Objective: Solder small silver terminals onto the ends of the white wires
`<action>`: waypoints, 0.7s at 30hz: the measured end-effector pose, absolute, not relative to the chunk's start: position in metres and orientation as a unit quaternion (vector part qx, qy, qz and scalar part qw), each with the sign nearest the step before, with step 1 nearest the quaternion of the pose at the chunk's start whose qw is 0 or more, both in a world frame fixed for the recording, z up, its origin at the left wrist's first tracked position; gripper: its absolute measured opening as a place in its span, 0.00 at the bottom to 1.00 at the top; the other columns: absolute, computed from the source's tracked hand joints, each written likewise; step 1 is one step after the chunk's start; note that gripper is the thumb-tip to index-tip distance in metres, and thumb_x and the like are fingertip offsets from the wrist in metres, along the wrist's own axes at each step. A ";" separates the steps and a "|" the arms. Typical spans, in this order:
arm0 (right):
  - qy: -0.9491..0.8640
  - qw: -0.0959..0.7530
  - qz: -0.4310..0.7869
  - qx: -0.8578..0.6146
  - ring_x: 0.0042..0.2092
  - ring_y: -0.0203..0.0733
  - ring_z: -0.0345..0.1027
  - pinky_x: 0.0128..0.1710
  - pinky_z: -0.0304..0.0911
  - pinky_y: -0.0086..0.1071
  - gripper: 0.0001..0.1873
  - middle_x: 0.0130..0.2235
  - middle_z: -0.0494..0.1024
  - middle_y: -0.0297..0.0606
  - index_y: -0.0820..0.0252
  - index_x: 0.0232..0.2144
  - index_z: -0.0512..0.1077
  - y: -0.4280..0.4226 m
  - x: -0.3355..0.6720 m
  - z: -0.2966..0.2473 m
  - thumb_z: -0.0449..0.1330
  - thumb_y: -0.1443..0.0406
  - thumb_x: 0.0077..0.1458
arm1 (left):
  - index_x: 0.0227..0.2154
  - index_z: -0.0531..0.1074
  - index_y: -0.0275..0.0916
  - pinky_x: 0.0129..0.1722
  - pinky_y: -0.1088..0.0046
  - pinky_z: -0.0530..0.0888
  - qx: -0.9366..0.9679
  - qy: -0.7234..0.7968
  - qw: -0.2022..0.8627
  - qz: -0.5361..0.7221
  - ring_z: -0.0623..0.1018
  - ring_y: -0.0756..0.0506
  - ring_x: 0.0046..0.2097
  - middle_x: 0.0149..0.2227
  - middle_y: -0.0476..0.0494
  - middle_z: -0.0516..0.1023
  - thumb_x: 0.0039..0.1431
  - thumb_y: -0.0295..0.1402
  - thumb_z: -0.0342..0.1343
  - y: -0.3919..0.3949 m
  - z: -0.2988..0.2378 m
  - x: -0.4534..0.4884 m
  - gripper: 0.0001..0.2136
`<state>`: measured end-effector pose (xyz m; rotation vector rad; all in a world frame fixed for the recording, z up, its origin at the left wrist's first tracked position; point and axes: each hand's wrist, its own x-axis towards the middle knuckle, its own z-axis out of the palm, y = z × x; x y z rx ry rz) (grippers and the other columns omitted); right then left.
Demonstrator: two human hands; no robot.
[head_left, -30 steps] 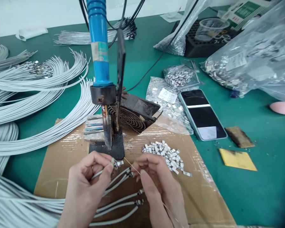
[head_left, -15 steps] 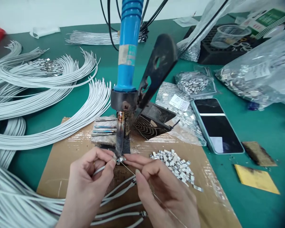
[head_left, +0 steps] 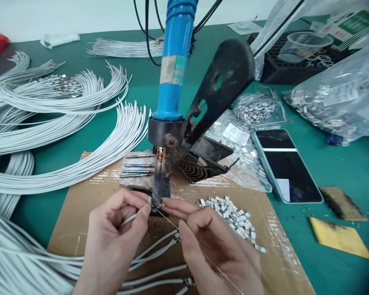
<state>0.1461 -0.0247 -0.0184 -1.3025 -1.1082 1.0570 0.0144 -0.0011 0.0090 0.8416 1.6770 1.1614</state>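
Head view: the sole view; my two hands meet below the soldering iron [head_left: 175, 90], just left of centre.
Left hand [head_left: 117, 229]: thumb and forefinger pinched on a white wire [head_left: 128, 220], its end brought to the hot tip [head_left: 158, 180].
Right hand [head_left: 215, 241]: thumb and bent fingers pinching a thin solder thread [head_left: 167, 218], which slants up to the tip; the foremost fingers reach in beside it.
Terminal [head_left: 162, 203]: small, metallic, at the foot of the tip between my fingertips; largely hidden, so I cannot tell whether the right fingers touch it.
Step in hand: judged to be soldering the wire end to the terminal, solder being fed at the tip.
Next move: appears to call for steady fingers while solder flows, then drawing the thread off before the joint is lifted clear.
Near edges: the black bracket [head_left: 221, 86] leans rightward above; the fan [head_left: 203, 159] stands behind, limiting room at the back.
Right side: loose terminals [head_left: 230, 215] lie heaped near my knuckles; sideways sweep inadvisable.
Front: wires with fitted ends [head_left: 160, 280] lie between and under my hands on the cardboard [head_left: 80, 213]; withdrawal is best kept raised.
Open room: bare cardboard left of my left wrist.
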 end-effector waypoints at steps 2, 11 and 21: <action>-0.461 0.540 0.444 -0.547 0.48 0.43 0.85 0.50 0.78 0.30 0.14 0.46 0.88 0.36 0.54 0.27 0.68 -0.025 0.144 -0.017 0.58 0.74 0.63 | 0.20 0.79 0.38 0.26 0.85 0.72 0.347 0.673 0.448 0.475 0.71 0.55 0.24 0.30 0.47 0.83 0.49 0.30 0.68 -0.001 0.009 0.013 0.06; -0.445 0.533 0.448 -0.564 0.47 0.39 0.85 0.49 0.76 0.26 0.14 0.46 0.88 0.32 0.53 0.27 0.68 -0.026 0.143 -0.013 0.59 0.71 0.64 | 0.24 0.80 0.39 0.29 0.86 0.75 0.449 0.633 0.439 0.452 0.81 0.52 0.29 0.33 0.47 0.85 0.55 0.25 0.66 -0.003 -0.003 -0.007 0.06; -0.438 0.535 0.451 -0.565 0.48 0.35 0.84 0.50 0.74 0.22 0.13 0.46 0.87 0.26 0.51 0.27 0.69 -0.026 0.142 -0.012 0.59 0.70 0.64 | 0.26 0.80 0.39 0.30 0.86 0.75 0.457 0.632 0.444 0.442 0.81 0.52 0.30 0.36 0.45 0.86 0.60 0.28 0.65 -0.007 -0.006 -0.007 0.07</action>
